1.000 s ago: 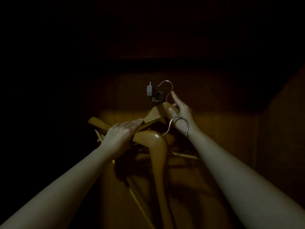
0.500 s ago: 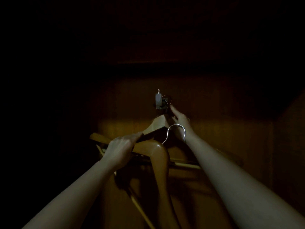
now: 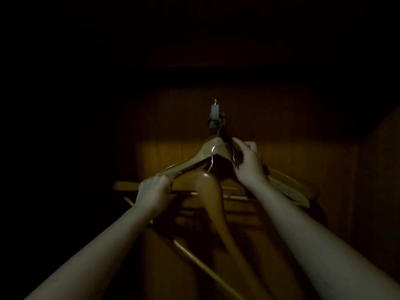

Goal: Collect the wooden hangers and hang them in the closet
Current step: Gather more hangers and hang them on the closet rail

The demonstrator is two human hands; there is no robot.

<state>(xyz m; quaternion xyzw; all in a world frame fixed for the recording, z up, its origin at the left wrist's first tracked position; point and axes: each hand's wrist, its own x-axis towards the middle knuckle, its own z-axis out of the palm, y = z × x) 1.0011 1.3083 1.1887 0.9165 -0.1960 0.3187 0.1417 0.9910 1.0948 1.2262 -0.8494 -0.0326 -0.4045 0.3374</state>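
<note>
Both arms stretch forward into the dark closet (image 3: 313, 165). The left hand (image 3: 154, 191) curls round the left arm of a wooden hanger (image 3: 194, 158) hooked on the wall hook (image 3: 215, 114). The right hand (image 3: 249, 162) pinches its neck. Spare hangers (image 3: 211, 191) sit just below.

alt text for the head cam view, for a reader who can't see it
In a dark closet, a person's right hand holds the top of a wooden hanger whose wire hook reaches a small wall hook. The left hand grips a bundle of further hangers just below it.
</note>
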